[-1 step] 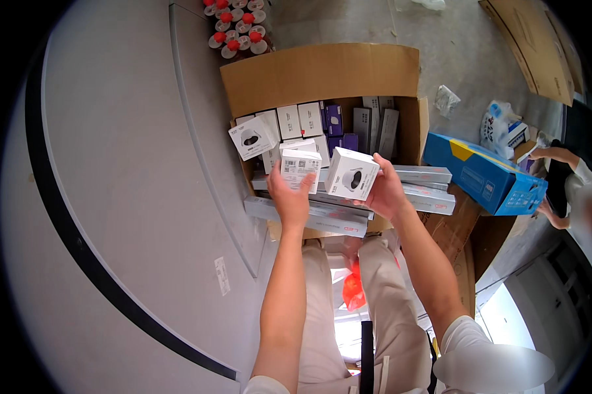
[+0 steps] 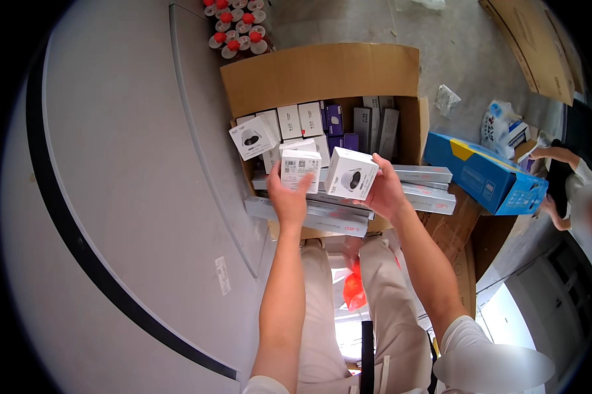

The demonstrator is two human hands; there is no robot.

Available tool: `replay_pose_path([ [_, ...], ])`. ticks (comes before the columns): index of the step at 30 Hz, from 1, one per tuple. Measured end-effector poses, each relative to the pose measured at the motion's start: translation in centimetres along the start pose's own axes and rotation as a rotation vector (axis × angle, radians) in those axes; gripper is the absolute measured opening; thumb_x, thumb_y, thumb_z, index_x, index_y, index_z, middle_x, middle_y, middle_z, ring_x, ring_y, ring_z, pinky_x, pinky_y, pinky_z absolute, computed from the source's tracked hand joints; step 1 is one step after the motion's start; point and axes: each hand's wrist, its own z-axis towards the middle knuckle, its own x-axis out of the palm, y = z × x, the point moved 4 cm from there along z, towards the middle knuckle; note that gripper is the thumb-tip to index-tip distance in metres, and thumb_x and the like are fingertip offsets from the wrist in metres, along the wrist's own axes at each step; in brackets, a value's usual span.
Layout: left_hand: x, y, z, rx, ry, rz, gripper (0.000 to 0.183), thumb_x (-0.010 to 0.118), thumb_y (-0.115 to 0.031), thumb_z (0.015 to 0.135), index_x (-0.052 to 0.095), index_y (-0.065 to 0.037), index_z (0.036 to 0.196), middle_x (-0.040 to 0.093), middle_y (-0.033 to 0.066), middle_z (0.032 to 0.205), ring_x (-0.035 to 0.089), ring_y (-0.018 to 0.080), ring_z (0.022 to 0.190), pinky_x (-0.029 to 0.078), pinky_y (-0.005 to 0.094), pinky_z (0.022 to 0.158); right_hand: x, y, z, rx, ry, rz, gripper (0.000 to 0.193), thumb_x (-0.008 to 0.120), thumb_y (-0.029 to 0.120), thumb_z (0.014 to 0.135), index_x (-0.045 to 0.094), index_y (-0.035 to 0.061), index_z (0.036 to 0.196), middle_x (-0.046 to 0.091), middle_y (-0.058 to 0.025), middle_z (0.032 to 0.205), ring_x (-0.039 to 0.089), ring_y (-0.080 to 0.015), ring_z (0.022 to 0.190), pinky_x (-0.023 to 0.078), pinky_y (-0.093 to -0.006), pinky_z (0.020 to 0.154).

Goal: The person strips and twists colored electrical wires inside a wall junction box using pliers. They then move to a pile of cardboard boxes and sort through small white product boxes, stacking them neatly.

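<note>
My left hand [image 2: 289,198] is closed around a small white box [image 2: 301,165] whose label side faces up. In my right hand [image 2: 386,196] is another white box [image 2: 350,172], tilted, with a round downlight pictured on it. Both are held over an open cardboard carton [image 2: 322,73]. Another white downlight box [image 2: 251,138] rests tilted at the carton's left side. Inside stand several white boxes [image 2: 288,123], purple boxes [image 2: 334,120] and upright grey boxes [image 2: 388,131]. Long silver boxes [image 2: 315,217] lie across the near side, partly hidden by my hands.
A grey panel [image 2: 125,164] rises close on the left. Red-capped bottles [image 2: 240,29] stand beyond the carton. On the right are a blue box [image 2: 473,174], a plastic bag [image 2: 495,125] and another person's arm [image 2: 558,155]. A red bag [image 2: 354,292] shows between my legs.
</note>
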Motion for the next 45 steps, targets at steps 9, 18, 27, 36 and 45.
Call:
replay_pose_path([
  [9,-5.0,-4.4,-4.1,0.132,-0.213,0.213,0.065,0.083,0.003,0.072,0.056,-0.003,0.131,0.056,0.0134,0.129,0.055,0.0308,0.12,0.046,0.0425,0.104,0.7,0.0,-1.7,0.078,-0.006,0.068,0.075,0.044,0.068,0.101,0.061,0.003,0.135,0.074,-0.0156,0.11,0.073,-0.0309,0.078,0.056,-0.0326,0.054],
  [18,-5.5,-4.6,-8.1,0.926,-0.397,0.488,0.06,0.077,0.01,0.074,0.057,-0.009,0.127,0.048,0.0119,0.123,0.048,0.0319,0.112,0.043,0.0451,0.097,-0.8,0.1,-2.2,-0.034,-0.007,0.106,0.075,0.041,0.067,0.104,0.06,0.0022,0.137,0.073,-0.0191,0.113,0.07,-0.0308,0.078,0.057,-0.0332,0.058],
  [27,-4.6,-4.8,-7.0,0.998,-0.369,0.427,0.057,0.079,0.006,0.076,0.057,-0.01,0.126,0.051,0.0109,0.124,0.049,0.0334,0.117,0.047,0.0457,0.1,-0.5,0.9,-3.2,-0.237,-0.135,-0.007,0.063,0.045,0.061,0.103,0.056,0.0123,0.141,0.072,-0.009,0.118,0.071,-0.0211,0.092,0.053,-0.0329,0.065],
  [36,-2.0,-0.7,-2.3,-0.191,0.006,-0.437,0.067,0.089,-0.008,0.074,0.061,0.003,0.134,0.056,0.0079,0.123,0.059,0.0195,0.109,0.052,0.0337,0.094,-2.4,0.2,-2.3,-0.291,-0.272,-0.607,0.055,0.051,0.062,0.1,0.061,0.0149,0.126,0.069,0.0002,0.106,0.065,-0.0105,0.088,0.046,-0.0246,0.066],
  [45,-1.9,2.2,1.1,-0.171,0.084,-0.501,0.048,0.069,-0.019,0.098,0.063,0.003,0.14,0.058,0.01,0.133,0.06,0.0193,0.118,0.049,0.0346,0.103,6.1,-2.7,1.5,0.006,-0.141,-0.452,0.073,0.045,0.07,0.1,0.051,0.0057,0.134,0.065,-0.0108,0.117,0.066,-0.0208,0.084,0.051,-0.0314,0.068],
])
